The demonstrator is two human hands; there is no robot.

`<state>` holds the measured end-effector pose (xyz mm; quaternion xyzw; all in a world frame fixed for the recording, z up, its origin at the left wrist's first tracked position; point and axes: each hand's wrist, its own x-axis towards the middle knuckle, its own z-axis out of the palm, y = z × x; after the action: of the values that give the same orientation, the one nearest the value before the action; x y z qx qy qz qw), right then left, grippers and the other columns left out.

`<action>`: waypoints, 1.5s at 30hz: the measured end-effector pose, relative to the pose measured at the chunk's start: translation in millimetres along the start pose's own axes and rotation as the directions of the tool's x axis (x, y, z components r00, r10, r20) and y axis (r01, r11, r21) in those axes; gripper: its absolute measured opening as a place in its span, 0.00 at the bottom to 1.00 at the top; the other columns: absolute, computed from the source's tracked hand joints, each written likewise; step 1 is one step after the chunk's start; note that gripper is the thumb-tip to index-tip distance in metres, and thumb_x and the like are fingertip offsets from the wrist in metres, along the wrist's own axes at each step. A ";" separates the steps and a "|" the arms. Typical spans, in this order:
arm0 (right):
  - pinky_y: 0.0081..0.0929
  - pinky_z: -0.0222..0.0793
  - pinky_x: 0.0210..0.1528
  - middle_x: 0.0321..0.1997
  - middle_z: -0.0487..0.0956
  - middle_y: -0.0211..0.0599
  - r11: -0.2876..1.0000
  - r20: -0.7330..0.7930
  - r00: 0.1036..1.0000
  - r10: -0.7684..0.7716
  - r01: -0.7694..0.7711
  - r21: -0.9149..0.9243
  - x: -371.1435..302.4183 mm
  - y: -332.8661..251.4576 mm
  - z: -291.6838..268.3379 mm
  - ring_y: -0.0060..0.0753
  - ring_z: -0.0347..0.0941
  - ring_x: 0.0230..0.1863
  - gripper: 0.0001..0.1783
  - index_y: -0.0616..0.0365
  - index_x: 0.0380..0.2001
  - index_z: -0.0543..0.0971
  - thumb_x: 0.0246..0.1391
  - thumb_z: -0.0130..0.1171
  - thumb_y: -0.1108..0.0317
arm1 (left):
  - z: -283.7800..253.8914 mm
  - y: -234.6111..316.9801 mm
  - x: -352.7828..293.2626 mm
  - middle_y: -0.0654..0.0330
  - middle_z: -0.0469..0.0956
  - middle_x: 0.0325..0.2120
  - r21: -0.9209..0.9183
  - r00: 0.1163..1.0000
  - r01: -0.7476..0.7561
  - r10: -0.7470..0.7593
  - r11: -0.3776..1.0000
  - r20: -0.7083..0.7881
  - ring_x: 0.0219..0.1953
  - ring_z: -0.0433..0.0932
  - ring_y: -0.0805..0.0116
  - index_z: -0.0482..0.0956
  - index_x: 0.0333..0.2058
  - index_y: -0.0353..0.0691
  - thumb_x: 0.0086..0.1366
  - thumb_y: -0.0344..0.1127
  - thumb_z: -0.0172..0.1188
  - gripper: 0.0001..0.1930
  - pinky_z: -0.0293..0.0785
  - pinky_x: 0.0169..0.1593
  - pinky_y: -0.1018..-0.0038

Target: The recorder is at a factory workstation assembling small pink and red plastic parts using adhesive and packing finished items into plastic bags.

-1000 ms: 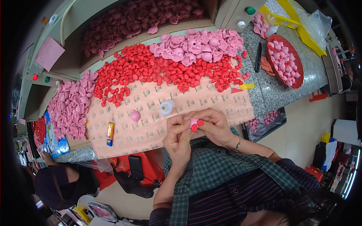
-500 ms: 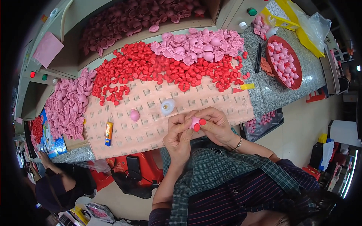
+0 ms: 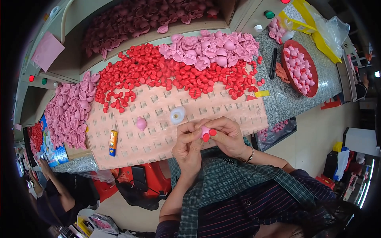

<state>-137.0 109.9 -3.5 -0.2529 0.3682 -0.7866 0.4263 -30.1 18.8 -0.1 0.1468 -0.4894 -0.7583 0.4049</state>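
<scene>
Close in front of me, over the table's near edge, I pinch a small pink piece with two red feet-like parts [image 3: 205, 131] between both hands. My left hand [image 3: 187, 148] grips it from the left, thumb and fingers pressed together. From the right, my right hand [image 3: 227, 139] holds it, its thumb beside one red part. Fingers cover much of the pink body. Just beyond my hands stands a small whitish bottle with a narrow tip [image 3: 177, 114]. A lone round pink piece [image 3: 141, 123] lies to its left on the patterned mat [image 3: 158, 139].
Heaps of red pieces [image 3: 147, 67] and pink petal-edged pieces [image 3: 214, 47] line the far side; more pink ones [image 3: 69, 109] lie left. A red bowl [image 3: 314, 75] of pink-and-red pieces stands right, near a black pen-like stick [image 3: 273, 63]. An orange-and-blue packet [image 3: 113, 143] lies left.
Both hands keep their hold on the pink piece, which has shifted only slightly. The whole view has moved a little; nothing on the table is picked up or put down.
</scene>
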 end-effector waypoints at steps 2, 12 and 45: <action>0.34 0.70 0.59 0.56 0.74 0.56 1.000 -0.004 1.000 -0.008 0.008 -0.012 0.7 1.2 0.2 0.39 0.73 0.57 0.13 0.60 0.50 0.74 0.63 0.51 0.81 | 0.3 -0.5 1.4 0.56 0.71 0.45 -0.012 1.000 -0.010 0.010 1.000 0.003 0.44 0.72 0.71 0.80 0.44 0.38 0.65 0.23 0.60 0.09 0.71 0.48 0.74; 0.29 0.72 0.59 0.55 0.78 0.47 0.997 -0.083 0.995 0.052 -0.047 0.061 3.3 -3.9 7.3 0.32 0.75 0.56 0.15 0.65 0.53 0.75 0.63 0.52 0.80 | -1.8 -3.0 0.0 0.53 0.70 0.47 0.045 1.000 -0.020 0.019 0.999 0.020 0.54 0.73 0.59 0.77 0.47 0.35 0.66 0.24 0.59 0.11 0.70 0.58 0.68; 0.26 0.71 0.58 0.51 0.79 0.43 0.984 -0.032 0.998 0.060 -0.064 -0.165 2.4 -8.2 6.7 0.28 0.75 0.53 0.13 0.67 0.50 0.77 0.63 0.52 0.78 | -4.2 -5.7 -2.7 0.57 0.67 0.43 0.057 0.998 -0.055 0.055 0.997 0.009 0.47 0.70 0.67 0.74 0.44 0.39 0.67 0.28 0.60 0.08 0.67 0.55 0.70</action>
<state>-137.5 108.4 7.2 -0.2651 0.4458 -0.7430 0.4229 -28.4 19.4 -7.4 0.1421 -0.5163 -0.7330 0.4194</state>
